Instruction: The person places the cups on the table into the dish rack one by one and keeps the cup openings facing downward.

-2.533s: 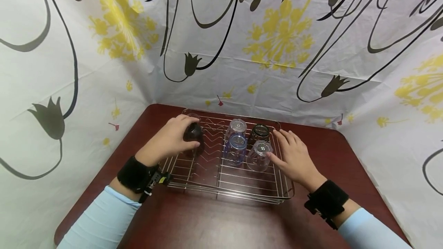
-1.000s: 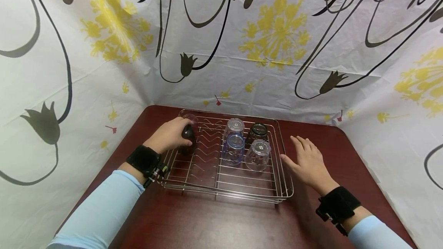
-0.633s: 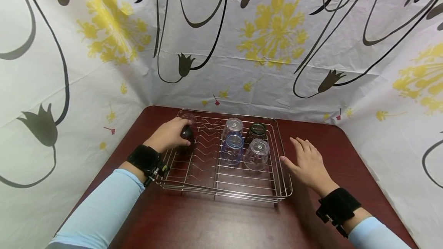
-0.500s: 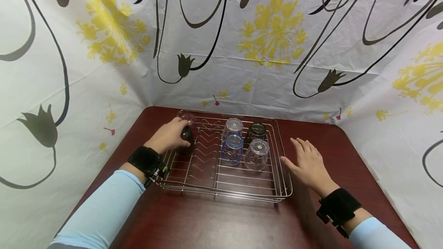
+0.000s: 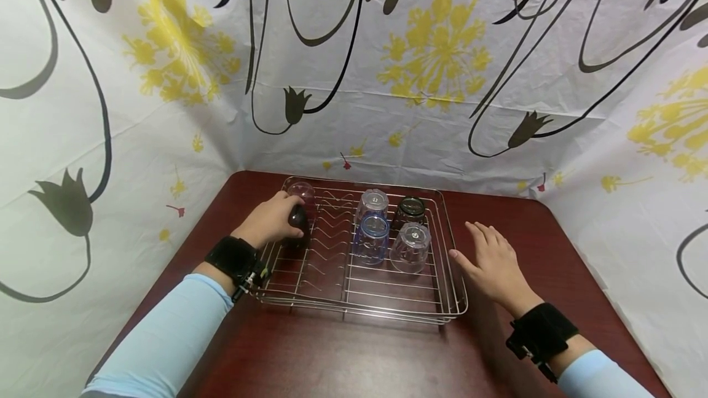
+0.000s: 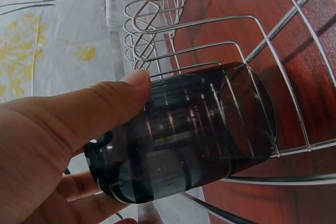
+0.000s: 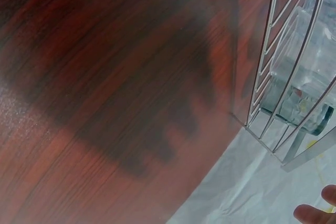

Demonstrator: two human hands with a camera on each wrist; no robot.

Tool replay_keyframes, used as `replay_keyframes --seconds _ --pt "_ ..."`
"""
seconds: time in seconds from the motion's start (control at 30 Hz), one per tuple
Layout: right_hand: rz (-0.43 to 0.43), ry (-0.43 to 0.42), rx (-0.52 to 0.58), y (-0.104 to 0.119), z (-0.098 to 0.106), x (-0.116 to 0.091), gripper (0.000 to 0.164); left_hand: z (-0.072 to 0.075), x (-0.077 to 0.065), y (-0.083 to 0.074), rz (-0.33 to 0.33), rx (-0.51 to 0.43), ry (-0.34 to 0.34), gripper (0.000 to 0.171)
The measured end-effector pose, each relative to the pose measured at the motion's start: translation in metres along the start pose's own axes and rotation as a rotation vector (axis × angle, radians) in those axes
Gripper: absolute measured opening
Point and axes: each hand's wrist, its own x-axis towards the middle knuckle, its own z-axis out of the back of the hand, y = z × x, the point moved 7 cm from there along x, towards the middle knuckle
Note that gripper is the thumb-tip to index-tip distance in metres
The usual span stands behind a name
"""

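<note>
My left hand [image 5: 267, 225] grips a dark tinted drinking glass [image 5: 299, 220] near its upturned base, thumb on one side and fingers on the other. The left wrist view shows the glass's open rim [image 6: 275, 114] toward the rack wires. This glass is bottom up in the left part of the wire dish rack [image 5: 387, 312], just in front of a pinkish clear glass [image 5: 301, 189]. Beyond the rack's right side, my right hand [image 5: 491, 266] hovers with fingers extended, holding nothing; its fingertips [image 7: 310, 214] show low in the right wrist view.
Upside down on the rack's right half stand a blue glass [image 5: 372, 241], a dark green glass [image 5: 411, 212] and two clear glasses, one behind [image 5: 373, 201] and one in front [image 5: 410, 252]. The dark red table [image 5: 332, 361] meets a flower-print sheet [image 5: 343, 115] behind.
My right hand has drawn back rightward from the glasses on the right. My left hand and the dark glass shifted slightly left and lower, uncovering more of the pinkish glass; lately both hands barely move.
</note>
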Motion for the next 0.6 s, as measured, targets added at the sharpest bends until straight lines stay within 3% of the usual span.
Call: replay_keyframes --seconds 0.6 --pt "-0.019 -0.003 0.014 0.0004 0.0035 -0.0019 0.076 -0.0047 -0.0032 0.0002 0.010 -0.032 0.014 0.077"
